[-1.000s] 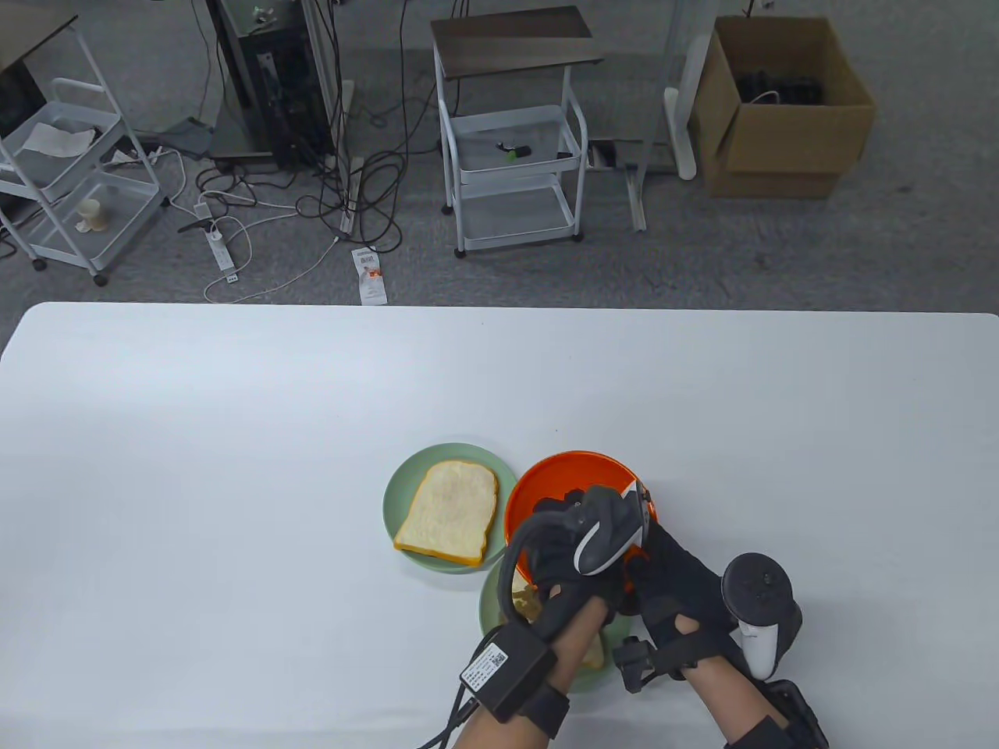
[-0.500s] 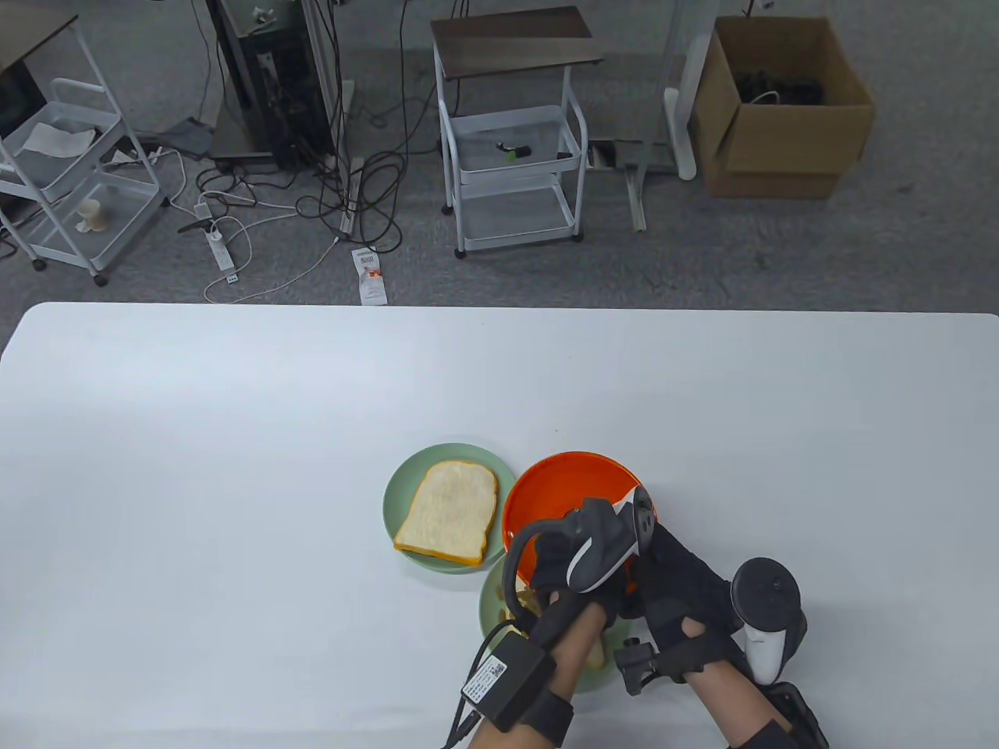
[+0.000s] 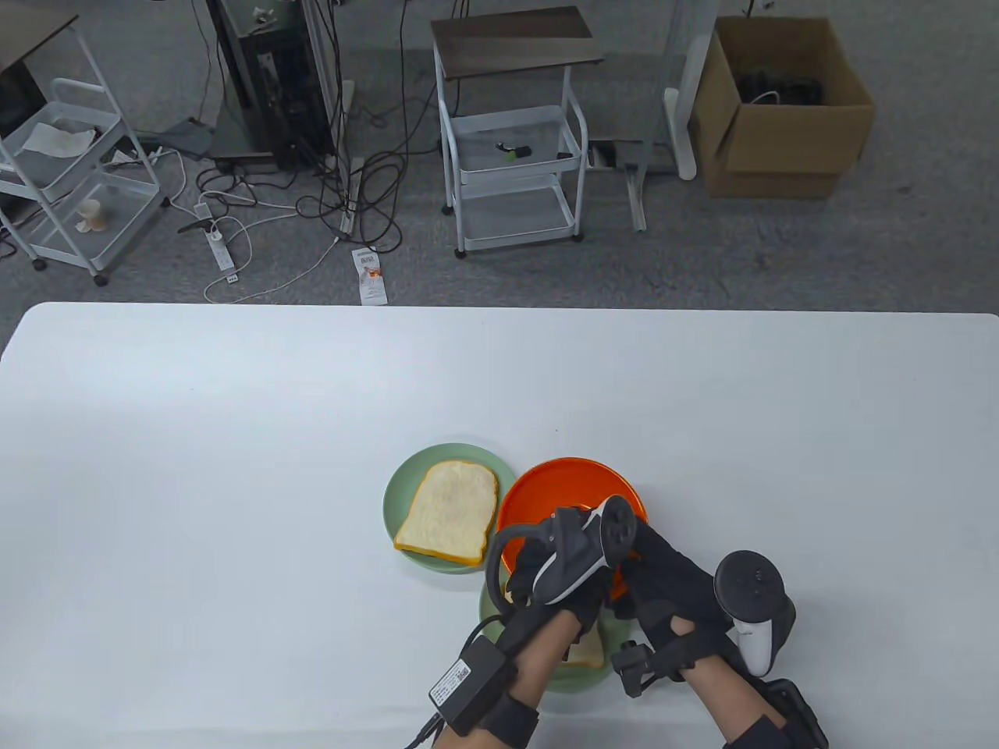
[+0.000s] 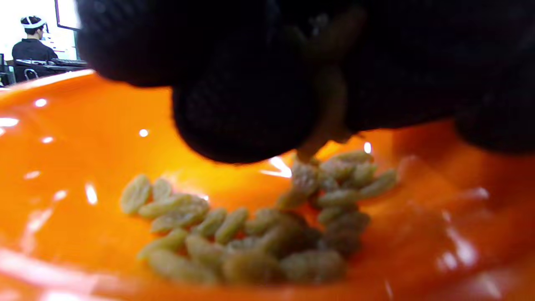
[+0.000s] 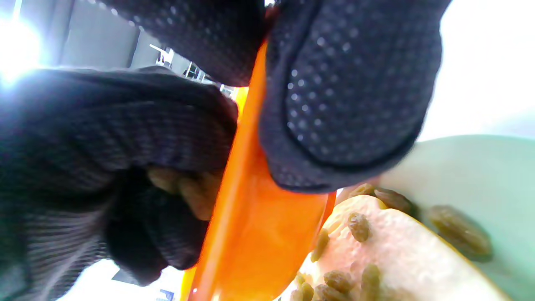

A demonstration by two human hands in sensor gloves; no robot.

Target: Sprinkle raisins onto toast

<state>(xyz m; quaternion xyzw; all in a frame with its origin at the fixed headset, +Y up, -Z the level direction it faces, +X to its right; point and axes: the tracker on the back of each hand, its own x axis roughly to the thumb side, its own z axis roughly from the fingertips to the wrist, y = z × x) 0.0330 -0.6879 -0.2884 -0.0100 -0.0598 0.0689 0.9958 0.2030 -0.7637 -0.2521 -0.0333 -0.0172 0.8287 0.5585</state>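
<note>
**Raisins gathered from a tilted bowl above the near toast**

The orange bowl (image 3: 562,488) is gripped at its rim by the right hand (image 3: 663,581) and held over the near toast (image 5: 401,251), already dotted with raisins (image 4: 250,225). A few raisins are pinched in the left hand (image 3: 558,562) inside the bowl. A second, bare slice (image 3: 451,511) lies just beside, on the far green plate (image 3: 402,484).

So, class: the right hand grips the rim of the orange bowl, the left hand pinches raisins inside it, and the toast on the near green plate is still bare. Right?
Not quite. The toast on the near plate is not bare: the right wrist view shows raisins already lying on it. The rest holds: the right hand grips the orange bowl, and the left hand pinches raisins inside it.
</note>
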